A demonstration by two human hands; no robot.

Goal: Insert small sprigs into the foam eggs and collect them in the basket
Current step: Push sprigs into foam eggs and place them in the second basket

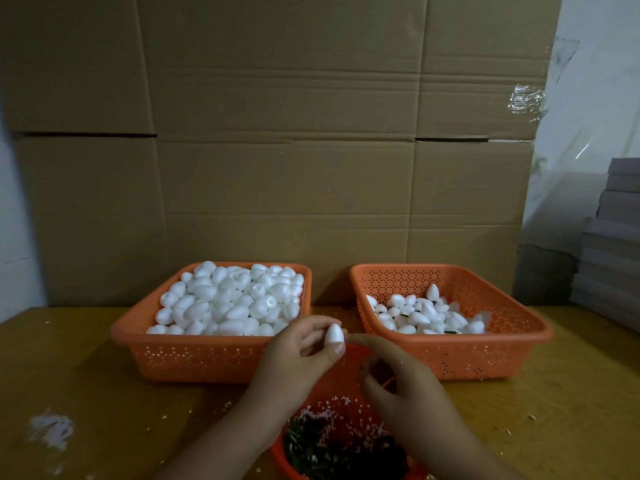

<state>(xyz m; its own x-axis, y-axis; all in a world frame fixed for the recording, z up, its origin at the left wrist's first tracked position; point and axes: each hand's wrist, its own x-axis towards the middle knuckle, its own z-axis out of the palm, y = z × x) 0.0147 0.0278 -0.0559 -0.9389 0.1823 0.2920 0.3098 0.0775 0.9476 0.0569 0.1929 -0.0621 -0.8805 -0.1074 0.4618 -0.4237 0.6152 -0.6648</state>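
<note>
White foam, egg-shaped and upright, the foam egg [334, 337] sits just below frame centre, pinched between the thumb and curled fingers of the left hand [299, 353]; the right hand [398, 382], at 4 o'clock of the egg, has its fingertips drawn together right at the egg's lower side, seemingly around a sprig, though the sprig itself is too small and dim to make out, so whether that hand holds anything cannot be told for sure; the step in hand looks like the insertion itself.

To do it well, the person would likely keep the egg steady in the left hand, turn its blunt end toward the right fingertips, and push the stem straight along the egg's long axis; a slanted push could tear the soft foam or snap the stem; a light, even grip should spare the egg dents.

Below the hands, at 6 o'clock, an orange bowl [332, 386] holds dark green sprigs [311, 448] dusted with pale crumbs; at 10 o'clock the left basket [194, 358] is heaped with plain eggs; at 2 o'clock the right basket [485, 355], about a third full, holds eggs with green bits showing, so it reads as the collecting basket; both stand on a wooden table [86, 375] before a cardboard wall [277, 133].

No brand, label or legible writing shows anywhere.
</note>
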